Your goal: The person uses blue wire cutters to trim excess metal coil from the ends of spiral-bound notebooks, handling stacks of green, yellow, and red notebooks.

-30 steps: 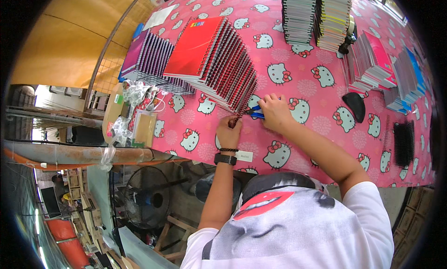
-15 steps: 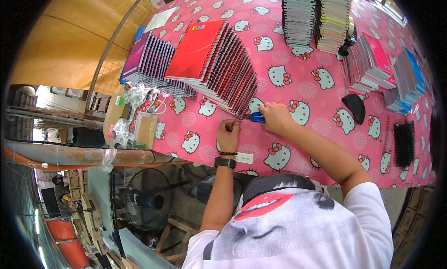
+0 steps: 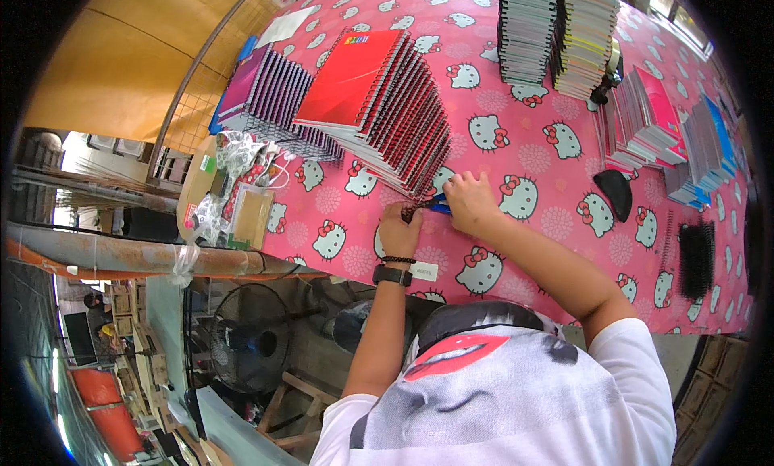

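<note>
My right hand (image 3: 471,201) is closed around the blue handles of a pair of pliers (image 3: 439,205). The pliers' dark tip points left, toward my left hand (image 3: 399,232). The fingers of that hand are curled together at the front bottom corner of a tall stack of red spiral notebooks (image 3: 351,79). Something small and dark shows between the left thumb and fingers, too small to make out. Black wire coils line the right side of the red stack. A beaded bracelet, a dark wristband and a white tag (image 3: 424,271) are on my left wrist.
Purple spiral notebooks (image 3: 246,83) stand left of the red ones. Taller stacks (image 3: 528,31) rise at the back, with pink notebooks (image 3: 653,115) at right. A black rounded object (image 3: 614,195) and loose black coils (image 3: 696,256) lie right. A fan (image 3: 251,337) stands below the table's left edge.
My right hand and the pliers have shifted slightly left, closer to my left hand. The whole view has moved a little; the notebook stacks stay where they were on the table.
</note>
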A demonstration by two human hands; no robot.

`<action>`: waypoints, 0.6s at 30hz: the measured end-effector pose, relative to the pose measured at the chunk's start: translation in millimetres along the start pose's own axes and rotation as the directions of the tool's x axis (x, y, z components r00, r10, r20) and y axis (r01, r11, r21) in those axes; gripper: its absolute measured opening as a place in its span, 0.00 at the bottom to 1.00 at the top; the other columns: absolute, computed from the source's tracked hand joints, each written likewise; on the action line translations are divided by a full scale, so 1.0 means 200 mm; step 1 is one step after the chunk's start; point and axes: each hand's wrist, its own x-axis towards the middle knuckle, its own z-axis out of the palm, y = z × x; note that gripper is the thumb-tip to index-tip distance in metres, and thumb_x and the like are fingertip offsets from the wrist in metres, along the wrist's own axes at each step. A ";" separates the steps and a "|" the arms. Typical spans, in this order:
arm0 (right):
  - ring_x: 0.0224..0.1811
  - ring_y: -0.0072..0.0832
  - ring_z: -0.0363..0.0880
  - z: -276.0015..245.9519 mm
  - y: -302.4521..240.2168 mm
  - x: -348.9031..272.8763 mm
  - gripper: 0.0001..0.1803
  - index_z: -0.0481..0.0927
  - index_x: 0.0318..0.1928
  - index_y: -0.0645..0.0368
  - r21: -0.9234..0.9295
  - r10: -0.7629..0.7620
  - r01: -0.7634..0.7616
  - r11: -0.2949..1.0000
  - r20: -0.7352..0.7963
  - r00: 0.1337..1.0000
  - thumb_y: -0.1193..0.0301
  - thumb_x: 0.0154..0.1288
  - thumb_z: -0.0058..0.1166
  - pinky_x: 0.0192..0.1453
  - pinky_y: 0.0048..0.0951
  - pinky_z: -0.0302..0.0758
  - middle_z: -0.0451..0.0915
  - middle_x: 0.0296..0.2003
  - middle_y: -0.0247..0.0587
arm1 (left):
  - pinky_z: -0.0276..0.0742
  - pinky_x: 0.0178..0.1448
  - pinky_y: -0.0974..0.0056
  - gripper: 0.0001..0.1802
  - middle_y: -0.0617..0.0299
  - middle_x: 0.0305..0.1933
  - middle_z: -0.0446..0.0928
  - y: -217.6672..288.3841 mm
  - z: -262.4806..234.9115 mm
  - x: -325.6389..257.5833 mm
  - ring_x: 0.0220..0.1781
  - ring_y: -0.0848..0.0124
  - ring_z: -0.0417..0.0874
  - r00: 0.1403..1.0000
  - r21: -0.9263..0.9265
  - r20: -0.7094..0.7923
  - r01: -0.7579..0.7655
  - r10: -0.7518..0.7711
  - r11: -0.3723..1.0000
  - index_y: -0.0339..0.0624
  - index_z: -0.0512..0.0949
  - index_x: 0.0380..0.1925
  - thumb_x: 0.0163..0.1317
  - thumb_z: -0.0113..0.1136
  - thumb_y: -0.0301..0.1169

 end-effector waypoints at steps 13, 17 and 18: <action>0.32 0.45 0.80 -0.02 0.17 -0.06 0.11 0.79 0.31 0.59 0.412 0.067 -0.041 0.910 -0.050 0.996 0.68 0.46 0.57 0.37 0.43 0.75 0.80 0.29 0.51 | 0.73 0.29 0.67 0.10 0.61 0.30 0.78 -0.12 -0.24 -0.12 0.28 0.70 0.79 0.869 -0.576 0.199 0.478 -0.453 0.664 0.38 0.78 0.34 0.55 0.62 0.32; 0.28 0.28 0.77 -0.01 0.32 -0.21 0.14 0.76 0.35 0.62 0.730 0.152 -0.165 0.663 0.085 0.985 0.67 0.48 0.60 0.34 0.32 0.71 0.75 0.23 0.37 | 0.70 0.23 0.74 0.08 0.61 0.36 0.79 -0.13 -0.68 -0.35 0.29 0.77 0.78 0.835 -0.875 0.051 0.301 -0.548 0.378 0.41 0.74 0.41 0.63 0.56 0.29; 0.29 0.24 0.75 0.00 0.35 -0.24 0.15 0.77 0.37 0.62 0.862 0.166 -0.198 0.466 0.135 0.977 0.68 0.49 0.60 0.34 0.29 0.70 0.75 0.24 0.34 | 0.70 0.23 0.74 0.08 0.61 0.38 0.79 -0.18 -0.77 -0.43 0.30 0.77 0.78 0.808 -0.889 -0.026 0.250 -0.589 0.383 0.41 0.73 0.42 0.64 0.54 0.29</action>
